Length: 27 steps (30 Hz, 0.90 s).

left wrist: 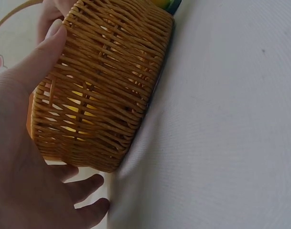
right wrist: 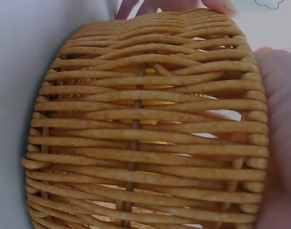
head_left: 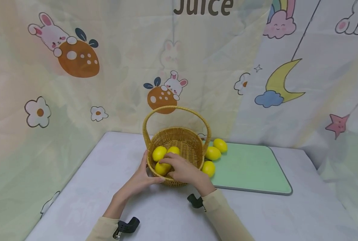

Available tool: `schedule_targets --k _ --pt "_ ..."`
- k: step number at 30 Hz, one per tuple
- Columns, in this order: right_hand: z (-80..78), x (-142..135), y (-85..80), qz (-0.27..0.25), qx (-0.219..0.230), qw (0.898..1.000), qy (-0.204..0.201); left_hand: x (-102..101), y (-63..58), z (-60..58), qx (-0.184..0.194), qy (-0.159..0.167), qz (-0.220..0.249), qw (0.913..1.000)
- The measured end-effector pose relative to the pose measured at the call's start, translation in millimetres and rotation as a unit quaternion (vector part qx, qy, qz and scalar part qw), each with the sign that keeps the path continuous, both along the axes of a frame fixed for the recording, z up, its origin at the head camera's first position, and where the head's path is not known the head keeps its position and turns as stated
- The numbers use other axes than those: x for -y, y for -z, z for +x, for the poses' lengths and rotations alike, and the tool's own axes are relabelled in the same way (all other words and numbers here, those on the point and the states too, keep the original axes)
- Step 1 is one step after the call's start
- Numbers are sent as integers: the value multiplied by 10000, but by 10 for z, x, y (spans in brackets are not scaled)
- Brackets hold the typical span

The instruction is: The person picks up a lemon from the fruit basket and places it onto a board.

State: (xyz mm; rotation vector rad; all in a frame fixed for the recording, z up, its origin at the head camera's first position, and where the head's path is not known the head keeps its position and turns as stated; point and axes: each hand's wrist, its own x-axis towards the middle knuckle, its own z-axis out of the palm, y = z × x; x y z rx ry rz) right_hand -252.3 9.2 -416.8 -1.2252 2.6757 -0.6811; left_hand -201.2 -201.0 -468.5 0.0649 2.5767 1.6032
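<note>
A yellow wicker basket [head_left: 179, 134] with a tall arched handle stands on the table. My left hand [head_left: 139, 179] steadies it at the left, the thumb along the front rim and the fingers round the side. Inside, against the left wall, lie three lemons. My right hand [head_left: 183, 169] reaches over the front rim and holds the nearest lemon [head_left: 161, 169], its fingers bent over the top. Behind it are a second lemon [head_left: 159, 153] and a third lemon [head_left: 174, 150], partly covered by the fingers. In the right wrist view the woven wall [right wrist: 145, 129] hides the fingertips.
A green cutting board [head_left: 251, 167] with a dark edge lies right of the basket. Three more lemons sit by the basket's right side: a front lemon [head_left: 208, 169], a middle lemon [head_left: 213, 153] and a back lemon [head_left: 220, 145]. A printed cloth [head_left: 121, 67] hangs behind the white table [head_left: 85, 194].
</note>
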Motion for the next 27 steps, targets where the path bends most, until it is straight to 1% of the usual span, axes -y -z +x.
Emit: schedule_targets --k 2,7,15,20,23,27 --pt "-2 3 -1 59 19 10000 45 3 2 2 24 -19 -8 10000" --pt "-7 3 -4 185 296 9993 139 3 6 3 32 -17 8 10000" --pt "-62 -17 26 124 749 9969 225 -16 -18 6 -44 7 90 9999" --pt "-103 -38 32 31 584 9982 133 -19 -21 17 -39 -46 35 10000" --pt "-108 -61 25 0 423 9990 173 -22 -17 18 -18 -50 -5 10000" --pt "-78 -107 -45 -31 271 9993 250 -22 -14 9 -58 -22 17 10000"
